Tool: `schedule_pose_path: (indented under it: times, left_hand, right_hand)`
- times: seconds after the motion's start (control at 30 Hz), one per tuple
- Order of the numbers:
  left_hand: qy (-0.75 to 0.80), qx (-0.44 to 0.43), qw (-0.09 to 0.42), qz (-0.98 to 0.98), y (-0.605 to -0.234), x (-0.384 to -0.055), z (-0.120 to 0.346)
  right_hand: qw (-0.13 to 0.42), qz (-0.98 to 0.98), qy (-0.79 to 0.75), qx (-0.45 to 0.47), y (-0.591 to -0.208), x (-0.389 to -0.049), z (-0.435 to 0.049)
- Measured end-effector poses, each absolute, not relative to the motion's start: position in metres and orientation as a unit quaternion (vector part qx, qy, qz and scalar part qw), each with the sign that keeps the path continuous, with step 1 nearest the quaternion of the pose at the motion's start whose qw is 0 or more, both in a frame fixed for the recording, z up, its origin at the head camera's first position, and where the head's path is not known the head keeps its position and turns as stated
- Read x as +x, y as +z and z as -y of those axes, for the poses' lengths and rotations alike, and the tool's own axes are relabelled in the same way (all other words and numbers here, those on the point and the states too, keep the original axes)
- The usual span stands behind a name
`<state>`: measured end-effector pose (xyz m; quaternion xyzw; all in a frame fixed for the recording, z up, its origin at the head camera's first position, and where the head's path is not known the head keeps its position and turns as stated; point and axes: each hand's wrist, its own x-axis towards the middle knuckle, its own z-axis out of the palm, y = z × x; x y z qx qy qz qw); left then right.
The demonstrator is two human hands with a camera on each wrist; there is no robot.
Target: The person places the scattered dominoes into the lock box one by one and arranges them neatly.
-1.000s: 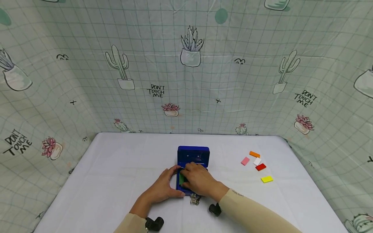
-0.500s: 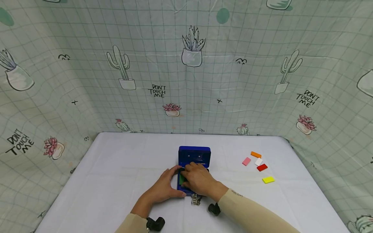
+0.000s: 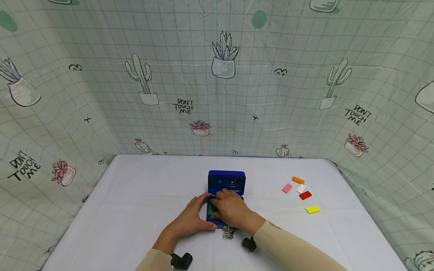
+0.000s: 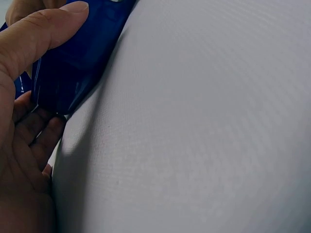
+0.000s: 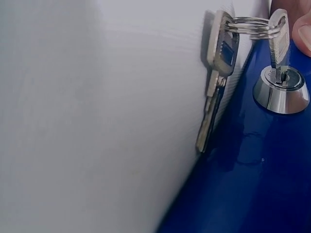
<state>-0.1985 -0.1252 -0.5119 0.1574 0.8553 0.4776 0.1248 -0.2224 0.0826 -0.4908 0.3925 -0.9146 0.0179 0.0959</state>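
Note:
A blue lockable metal box [image 3: 226, 177] stands on the table with its lid raised. My left hand [image 3: 191, 218] grips its left side, thumb at the front corner and fingers at the back. In the left wrist view that thumb [image 4: 73, 17] lies on the blue wall. My right hand [image 3: 232, 210] reaches inside, fingers bent and pointing down, beside a flat green piece [image 3: 211, 209]; whether it pinches this piece I cannot tell. A key [image 5: 279, 39] is in the silver lock [image 5: 282, 99] on the front, and another key [image 5: 221, 58] hangs from its ring.
Orange [image 3: 298, 180], pink [image 3: 287, 188], white [image 3: 301, 188] and red [image 3: 305, 195] flat pieces lie to the right of the box. A yellow piece [image 3: 312, 209] lies nearer the front. Behind the white tabletop [image 3: 162, 177] hangs a printed cloth [image 3: 254, 94].
The head view has shifted slightly. Both hands keep their places at the box, and the loose coloured pieces lie as before.

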Motion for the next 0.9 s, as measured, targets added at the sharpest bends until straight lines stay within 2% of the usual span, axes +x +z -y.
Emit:
schedule_pose_path:
  times: [0.9]
  left_hand:
    - [0.479, 0.161, 0.121, -0.855, -0.5108, -0.1974, 0.1251]
  right_hand:
    - [0.107, 0.914, 0.039, 0.390, -0.4900, -0.2205, -0.0856]
